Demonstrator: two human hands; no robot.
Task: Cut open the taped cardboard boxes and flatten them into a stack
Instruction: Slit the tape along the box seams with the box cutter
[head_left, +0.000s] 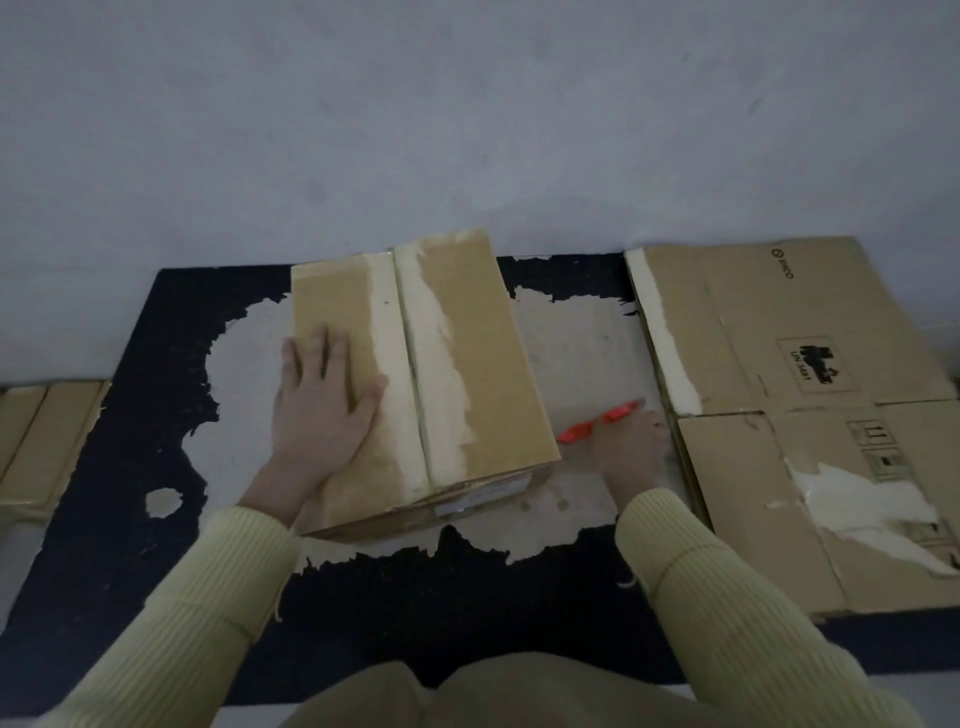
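Flattened cardboard (810, 395) right of taped box (415, 374) reads "PICO", "UN 3481".

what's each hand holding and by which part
The right hand grips the orange cutter around its middle, both ends sticking out. The left hand holds nothing; it presses flat on the taped box.

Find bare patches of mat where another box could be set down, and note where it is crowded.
Free: the black mat left of the taped box, up to the boxes at the left edge; also the strip between it and the person's knees. Crowded: the gap between the taped box and the flattened cardboard, where the right hand grips the orange cutter.
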